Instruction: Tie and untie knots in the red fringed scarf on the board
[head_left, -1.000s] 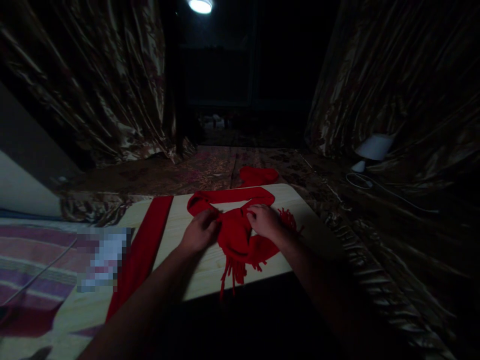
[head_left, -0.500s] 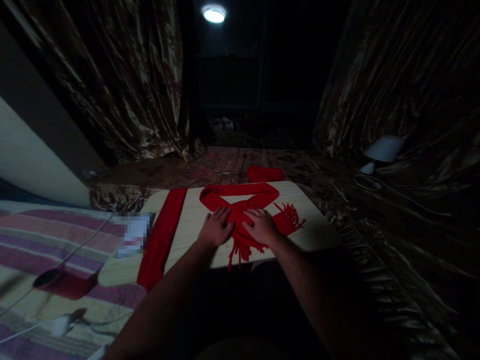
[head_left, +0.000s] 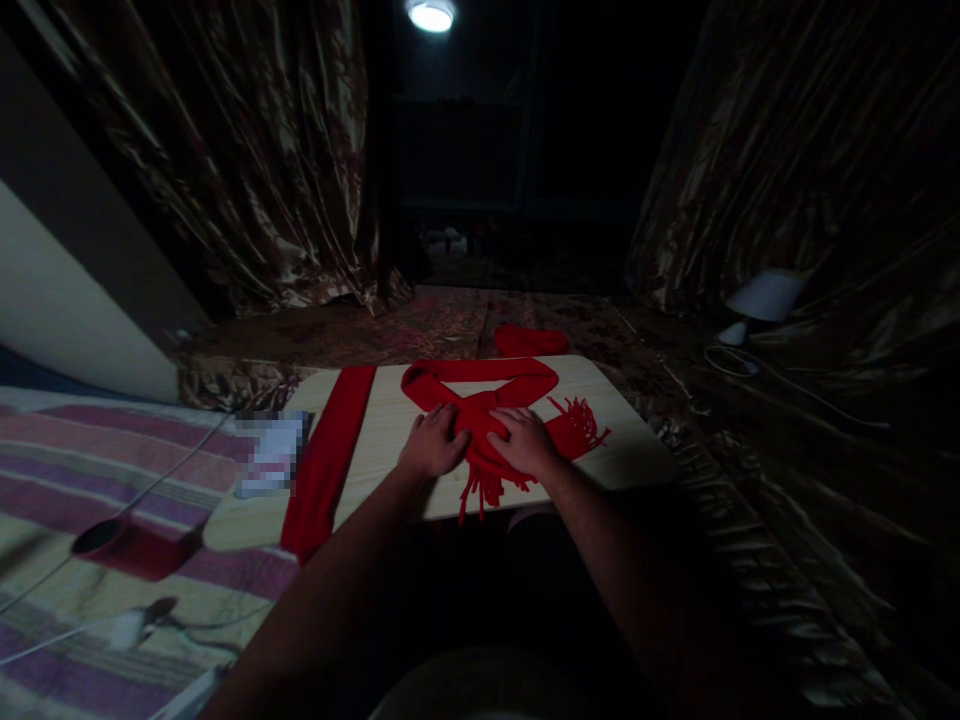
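Note:
A red scarf (head_left: 484,371) with fringed ends lies on a light wooden board (head_left: 390,430). It forms a loop whose two ends cross, with fringe toward me and toward the right. My left hand (head_left: 435,443) rests on the left side of the crossing, thumb apart from the fingers. On the right side of the crossing, my right hand (head_left: 523,440) presses down, its fingers over the cloth and its thumb pointing inward. Both hands look open on the fabric. Part of the crossing is covered by the fingers.
A long red cloth strip (head_left: 335,450) lies across the board's left part. A partly blurred white packet (head_left: 270,460) sits beside it. Beyond the board is another red cloth (head_left: 531,341). A red cup-like object (head_left: 139,550) and cables lie on the striped bedding; a lamp (head_left: 765,295) stands right.
Both hands stay on the crossed part of the scarf, with the fingers drawn in slightly. The whole view has shifted a little; the scarf keeps its shape.

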